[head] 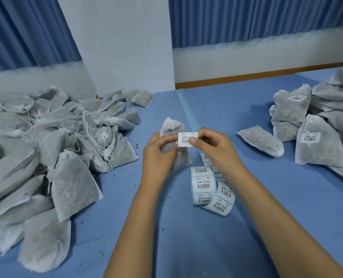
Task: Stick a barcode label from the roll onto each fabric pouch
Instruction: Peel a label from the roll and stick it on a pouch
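Fig. On the blue table (257, 197) we see, at left, a large heap of unlabelled pouches (52, 149), grey-white non-woven bags with drawstring necks. At right is a smaller stack of labelled pouches (315, 135), two of which show barcode stickers on their faces. Both bare forearms reach forward from the lower edge and meet at the centre of the table.

The left hand (157, 155) grips one fabric pouch (171, 127), its fingers curled round the bag's lower half. The gathered neck stands upward, raised off the table. The right hand (213, 150) pinches a barcode label (184, 138) between thumb and forefinger at the sticker's right edge. It holds the label flat before the pouch's upper part. We cannot tell whether the label touches the fabric.

The label roll (218, 203) lies on the table just below the hands, partly unwound. Its blue-edged backing carries white stickers with black script and bars. The pinched label is white, rectangular, round-cornered, and printed likewise.
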The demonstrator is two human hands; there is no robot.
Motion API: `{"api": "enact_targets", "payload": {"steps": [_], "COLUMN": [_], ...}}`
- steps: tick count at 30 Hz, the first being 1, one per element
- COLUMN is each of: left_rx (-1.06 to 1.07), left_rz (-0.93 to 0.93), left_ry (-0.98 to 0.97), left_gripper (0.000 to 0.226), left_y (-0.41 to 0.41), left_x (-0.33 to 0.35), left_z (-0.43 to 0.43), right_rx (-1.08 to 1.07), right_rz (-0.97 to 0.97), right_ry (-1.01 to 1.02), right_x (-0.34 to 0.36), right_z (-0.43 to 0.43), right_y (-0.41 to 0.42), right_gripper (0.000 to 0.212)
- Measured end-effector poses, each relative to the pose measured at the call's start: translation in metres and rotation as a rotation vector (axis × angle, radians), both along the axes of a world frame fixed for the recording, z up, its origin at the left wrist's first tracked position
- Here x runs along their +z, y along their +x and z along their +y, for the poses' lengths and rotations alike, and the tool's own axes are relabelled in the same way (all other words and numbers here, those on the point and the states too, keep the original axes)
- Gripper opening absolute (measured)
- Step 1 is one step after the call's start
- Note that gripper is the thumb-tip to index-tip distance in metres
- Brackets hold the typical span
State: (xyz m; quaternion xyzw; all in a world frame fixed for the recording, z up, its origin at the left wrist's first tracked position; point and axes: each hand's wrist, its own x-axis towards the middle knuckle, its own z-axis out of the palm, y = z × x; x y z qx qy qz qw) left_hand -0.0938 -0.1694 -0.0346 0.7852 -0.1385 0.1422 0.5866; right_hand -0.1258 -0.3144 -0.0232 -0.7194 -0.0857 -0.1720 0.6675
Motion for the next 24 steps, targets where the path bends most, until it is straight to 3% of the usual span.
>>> {"api": "enact_targets", "payload": {"steps": [8,13,16,21,24], "left_rx": [-0.138,-0.220,-0.239,-0.170,-0.149], "left_rz": [-0.059,-0.084,-0.085,-0.132,-0.134], "left_ry": [-0.039,-0.026,-0.041,-0.085,-0.090], "left_gripper": [0.031,0.048,0.043,0.023,0.026], "left_y": [-0.005,-0.005,-0.005,-0.006,-0.006], "left_x": [0.002,-0.001,-0.003,-0.004,-0.006], "left_z": [-0.003,-0.004,-0.005,-0.009,-0.009], "right_rx": [-0.054,-0.125,-0.184,-0.227,-0.337], "right_rz": [0.061,0.079,0.094,0.092,0.189], "right_ry": [-0.044,-0.059,-0.115,-0.168,-0.357], "right_x": [-0.008,-0.013,-0.016,-0.017,-0.019], "right_z": [0.002,0.002,0.002,0.000,-0.002], "right_y": [0.005,0.009,0.011,0.011,0.012], "right_gripper": [0.018,0.015,0.011,0.041,0.048]}}
